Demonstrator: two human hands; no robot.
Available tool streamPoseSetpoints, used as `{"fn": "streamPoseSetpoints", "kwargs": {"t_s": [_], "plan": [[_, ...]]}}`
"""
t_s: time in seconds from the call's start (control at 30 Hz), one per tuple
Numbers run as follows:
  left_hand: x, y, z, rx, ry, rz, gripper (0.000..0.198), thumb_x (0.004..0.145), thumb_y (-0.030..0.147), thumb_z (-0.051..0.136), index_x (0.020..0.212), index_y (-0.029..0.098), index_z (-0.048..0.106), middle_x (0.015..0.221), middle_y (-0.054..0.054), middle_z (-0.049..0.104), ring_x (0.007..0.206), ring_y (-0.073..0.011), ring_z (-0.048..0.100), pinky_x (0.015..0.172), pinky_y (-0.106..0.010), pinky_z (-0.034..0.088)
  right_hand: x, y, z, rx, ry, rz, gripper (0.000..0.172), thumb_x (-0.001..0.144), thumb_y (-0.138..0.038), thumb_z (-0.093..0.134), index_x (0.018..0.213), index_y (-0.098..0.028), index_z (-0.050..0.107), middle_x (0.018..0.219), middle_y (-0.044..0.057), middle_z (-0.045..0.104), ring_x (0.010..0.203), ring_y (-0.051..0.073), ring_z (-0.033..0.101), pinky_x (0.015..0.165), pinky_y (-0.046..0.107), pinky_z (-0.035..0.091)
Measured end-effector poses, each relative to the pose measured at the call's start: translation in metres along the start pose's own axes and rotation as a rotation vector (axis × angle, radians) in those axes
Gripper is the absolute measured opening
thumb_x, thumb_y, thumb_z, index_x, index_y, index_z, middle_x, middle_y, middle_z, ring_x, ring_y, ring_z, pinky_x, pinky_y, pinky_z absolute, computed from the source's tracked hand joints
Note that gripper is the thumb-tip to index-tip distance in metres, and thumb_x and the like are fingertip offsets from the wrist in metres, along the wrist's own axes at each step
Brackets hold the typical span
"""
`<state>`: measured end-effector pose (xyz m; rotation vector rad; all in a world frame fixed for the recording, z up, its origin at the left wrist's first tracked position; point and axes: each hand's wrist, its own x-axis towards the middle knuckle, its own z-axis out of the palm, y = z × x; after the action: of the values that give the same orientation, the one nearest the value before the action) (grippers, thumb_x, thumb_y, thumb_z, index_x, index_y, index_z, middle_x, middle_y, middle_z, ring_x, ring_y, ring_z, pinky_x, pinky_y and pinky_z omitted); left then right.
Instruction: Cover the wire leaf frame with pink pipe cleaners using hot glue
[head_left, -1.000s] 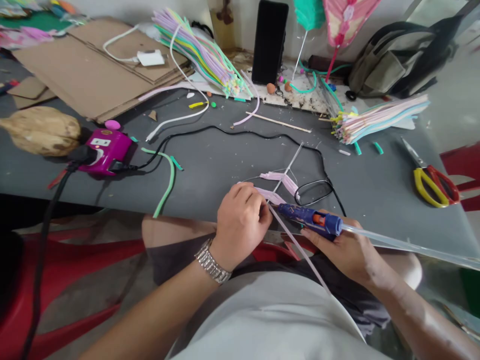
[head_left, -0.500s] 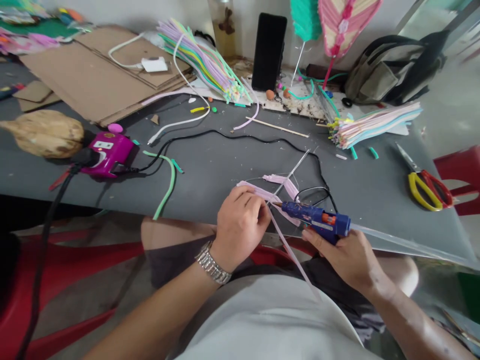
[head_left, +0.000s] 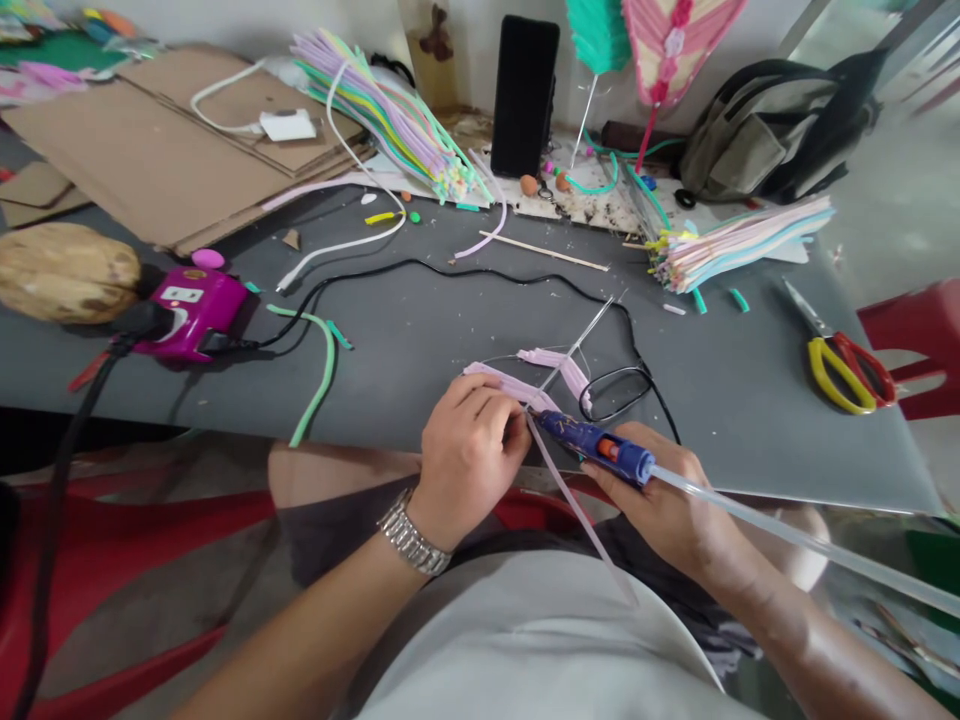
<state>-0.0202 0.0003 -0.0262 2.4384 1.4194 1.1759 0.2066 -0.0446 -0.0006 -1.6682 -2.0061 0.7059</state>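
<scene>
The grip of the left hand [head_left: 469, 455] is clamped on a pink straw frame [head_left: 510, 385], at six o'clock on the grey desk [head_left: 750, 430]. The grip of the right hand [head_left: 660, 510] is clamped on a blue hot glue gun [head_left: 592, 448], its nozzle just beside the frame. Yellow-handled scissors [head_left: 840, 375] lie at three o'clock.

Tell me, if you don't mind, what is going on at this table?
A seated person is working at a grey table. The left hand pinches pink straw pieces laid across a thin stick, while the right hand holds a blue hot glue gun, its nozzle at those pieces and a long clear glue stick in its back. A bundle of pastel straws and yellow-handled scissors lie further along.
</scene>
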Motion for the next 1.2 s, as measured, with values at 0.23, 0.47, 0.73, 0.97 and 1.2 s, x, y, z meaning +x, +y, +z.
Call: {"fn": "streamPoseSetpoints", "kwargs": {"t_s": [0.23,0.47,0.73,0.97,1.2], "plan": [[0.0004,-0.0007,-0.0004,-0.008,-0.007,-0.005,0.020,0.082,0.001,0.062,0.078,0.020,0.060,0.079,-0.005,0.072,0.096,-0.0271,0.069,0.084,-0.042,0.062,0.0009,-0.0024,0.0009,-0.011,-0.064,0.008,0.017,0.097,-0.032,0.062,0.083,-0.023,0.059,0.079,0.002,0.064,0.071,0.017,0.060,0.066,0.029,0.043],[-0.0010,-0.0019,-0.0005,-0.003,-0.018,-0.006,0.019,0.083,0.002,0.062,0.079,0.020,0.060,0.080,-0.005,0.073,0.096,-0.0266,0.069,0.087,-0.042,0.062,0.0034,-0.0034,0.0024,-0.027,-0.063,0.023,0.016,0.097,-0.028,0.061,0.082,-0.022,0.059,0.080,0.002,0.063,0.072,0.016,0.060,0.065,0.028,0.041],[-0.0004,-0.0016,-0.0008,0.014,-0.004,0.026,0.018,0.084,0.001,0.062,0.081,0.019,0.060,0.080,-0.006,0.073,0.094,-0.0263,0.071,0.087,-0.042,0.062,0.0058,-0.0038,0.0013,-0.051,-0.084,0.001,0.022,0.097,-0.028,0.059,0.077,-0.022,0.054,0.077,0.000,0.059,0.065,0.014,0.053,0.062,0.027,0.036],[-0.0017,-0.0020,-0.0010,0.015,-0.027,0.013,0.019,0.085,0.002,0.062,0.082,0.021,0.061,0.082,-0.004,0.073,0.097,-0.0256,0.072,0.088,-0.041,0.062,0.0070,-0.0043,-0.0009,-0.068,-0.091,-0.019,0.023,0.099,-0.031,0.056,0.078,-0.022,0.052,0.075,0.000,0.058,0.064,0.014,0.053,0.062,0.028,0.037],[-0.0026,-0.0024,0.0001,0.014,-0.018,0.006,0.020,0.084,0.002,0.062,0.081,0.021,0.061,0.081,-0.004,0.073,0.096,-0.0251,0.073,0.087,-0.040,0.061,0.0061,-0.0015,0.0003,-0.072,-0.098,-0.003,0.022,0.099,-0.031,0.056,0.079,-0.022,0.053,0.077,0.001,0.060,0.067,0.015,0.055,0.064,0.028,0.038]]}}
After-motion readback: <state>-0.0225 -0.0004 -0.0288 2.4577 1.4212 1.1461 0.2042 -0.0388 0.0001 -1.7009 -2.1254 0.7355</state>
